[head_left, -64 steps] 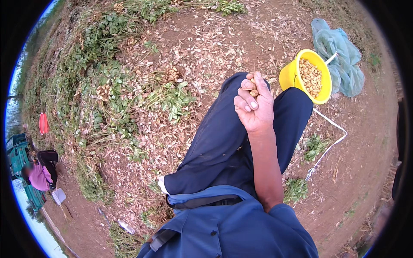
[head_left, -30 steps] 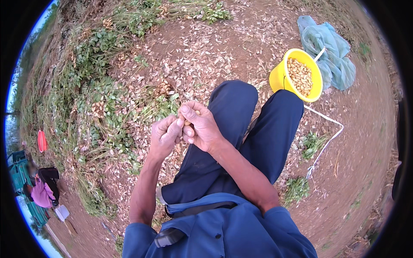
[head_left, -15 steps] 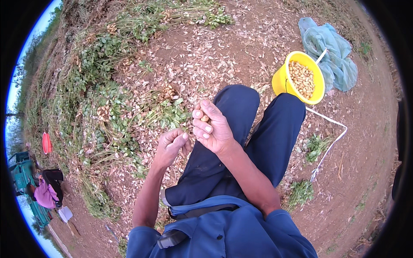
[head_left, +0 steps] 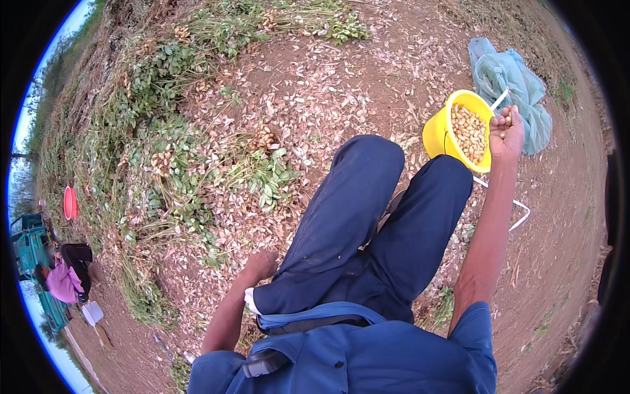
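Note:
My right hand (head_left: pixel 508 134) is at the right rim of a yellow bucket (head_left: pixel 436 133), its fingers curled round a few peanuts (head_left: pixel 504 121). Inside the bucket lies a heap of loose pale-brown peanuts (head_left: pixel 468 134). Low beside my left thigh is my left hand (head_left: pixel 262 264), with its back toward me; its fingers are hidden. Peanut plants with pods still attached (head_left: pixel 264 140) lie on the ground ahead of that hand.
A translucent blue-green bag (head_left: pixel 508 75) lies beyond the bucket. Pulled peanut plants (head_left: pixel 157 85) spread along the left. Far left are a red basin (head_left: pixel 70 203), a person in a pink top (head_left: pixel 63 282) and a green vehicle (head_left: pixel 29 249). Dry leaves cover the soil.
My right hand has swung from in front of my left knee out to the bucket on the right, carrying the peanuts. My left hand has dropped back beside my thigh.

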Motion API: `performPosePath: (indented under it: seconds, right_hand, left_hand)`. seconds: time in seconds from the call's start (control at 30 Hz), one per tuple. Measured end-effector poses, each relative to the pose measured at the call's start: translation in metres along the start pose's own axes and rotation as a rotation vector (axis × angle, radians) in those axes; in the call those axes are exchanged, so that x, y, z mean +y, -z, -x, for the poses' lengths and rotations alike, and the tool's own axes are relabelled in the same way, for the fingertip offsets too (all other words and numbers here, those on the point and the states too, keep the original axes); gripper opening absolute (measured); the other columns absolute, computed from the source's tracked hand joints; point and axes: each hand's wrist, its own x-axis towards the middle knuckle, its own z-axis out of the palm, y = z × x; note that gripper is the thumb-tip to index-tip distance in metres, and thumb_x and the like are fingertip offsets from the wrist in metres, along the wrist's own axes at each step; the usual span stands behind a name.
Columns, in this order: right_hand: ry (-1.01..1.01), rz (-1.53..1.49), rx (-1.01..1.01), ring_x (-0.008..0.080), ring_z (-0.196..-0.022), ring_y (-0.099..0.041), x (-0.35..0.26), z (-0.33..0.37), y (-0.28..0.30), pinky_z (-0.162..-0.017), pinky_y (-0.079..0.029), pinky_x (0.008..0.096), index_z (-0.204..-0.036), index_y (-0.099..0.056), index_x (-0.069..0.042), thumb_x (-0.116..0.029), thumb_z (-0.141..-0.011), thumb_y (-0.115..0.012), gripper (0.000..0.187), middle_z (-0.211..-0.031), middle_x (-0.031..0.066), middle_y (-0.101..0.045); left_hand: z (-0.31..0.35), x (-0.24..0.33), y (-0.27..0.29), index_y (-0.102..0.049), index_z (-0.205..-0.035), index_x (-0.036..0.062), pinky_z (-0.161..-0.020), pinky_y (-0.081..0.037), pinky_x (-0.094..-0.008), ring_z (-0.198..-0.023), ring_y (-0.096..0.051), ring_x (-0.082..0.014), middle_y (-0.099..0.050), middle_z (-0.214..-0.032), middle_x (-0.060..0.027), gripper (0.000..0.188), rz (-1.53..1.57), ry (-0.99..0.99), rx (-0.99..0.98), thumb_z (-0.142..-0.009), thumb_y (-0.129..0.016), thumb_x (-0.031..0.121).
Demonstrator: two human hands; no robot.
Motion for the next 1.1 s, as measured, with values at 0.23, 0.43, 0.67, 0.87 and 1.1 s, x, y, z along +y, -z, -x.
performPosePath:
  seconds: [0.23, 0.43, 0.67, 0.87, 1.1]
  right_hand:
    - [0.139, 0.744, 0.306, 0.0139, -0.085, -0.065, 0.018, -0.108, 0.123, -0.074, -0.053, 0.0266, -0.111, -0.069, -0.001, -0.016, -0.096, -0.073, 0.022, -0.099, 0.0050, -0.071]
    - [0.036, 0.768, 0.342, 0.0134, -0.079, -0.066, 0.054, -0.088, 0.102, -0.070, -0.055, 0.0272, -0.117, -0.065, 0.000, -0.019, -0.098, -0.071, 0.028, -0.098, 0.0068, -0.071]
    - [0.055, 0.990, 0.364, 0.0098, -0.059, -0.056, 0.049, -0.090, 0.118, -0.050, -0.049, 0.0265, -0.105, -0.065, -0.005, -0.026, -0.100, -0.066, 0.021, -0.075, 0.0003, -0.059]
    - [-0.058, 0.964, 0.239, 0.0084, -0.066, -0.058, 0.062, -0.086, 0.108, -0.060, -0.053, 0.0237, -0.108, -0.065, -0.003, -0.023, -0.103, -0.062, 0.021, -0.087, 0.0030, -0.067]
    - [-0.008, 1.274, 0.141, 0.0066, -0.061, -0.053, 0.082, -0.093, 0.145, -0.054, -0.047, 0.0224, -0.107, -0.067, -0.001, -0.024, -0.103, -0.061, 0.024, -0.080, 0.0014, -0.064]
  left_hand:
    - [0.002, -0.002, -0.020, -0.065, -0.104, 0.0050, -0.084, -0.054, -0.0538, -0.096, -0.068, -0.0439, -0.071, -0.096, -0.0241, 0.031, 0.127, -0.006, -0.053, -0.090, -0.063, 0.033]
    - [0.006, -0.015, -0.032, -0.065, -0.106, 0.0052, -0.088, -0.054, -0.0536, -0.098, -0.068, -0.0436, -0.071, -0.100, -0.0252, 0.030, 0.139, 0.161, -0.096, -0.087, -0.061, 0.028]
    - [-0.024, -0.028, 0.000, -0.064, -0.106, 0.0064, -0.088, -0.054, -0.0528, -0.101, -0.068, -0.0411, -0.071, -0.102, -0.0234, 0.028, 0.135, 0.193, -0.087, -0.089, -0.058, 0.028]
    - [-0.056, -0.041, 0.020, -0.065, -0.105, 0.0069, -0.088, -0.054, -0.0533, -0.098, -0.069, -0.0417, -0.072, -0.099, -0.0225, 0.027, 0.125, 0.210, -0.086, -0.088, -0.059, 0.027]
    - [-0.118, -0.078, 0.060, -0.065, -0.101, 0.0039, -0.085, -0.055, -0.0535, -0.094, -0.068, -0.0439, -0.070, -0.095, -0.0252, 0.028, 0.135, 0.168, 0.081, -0.090, -0.054, 0.027]
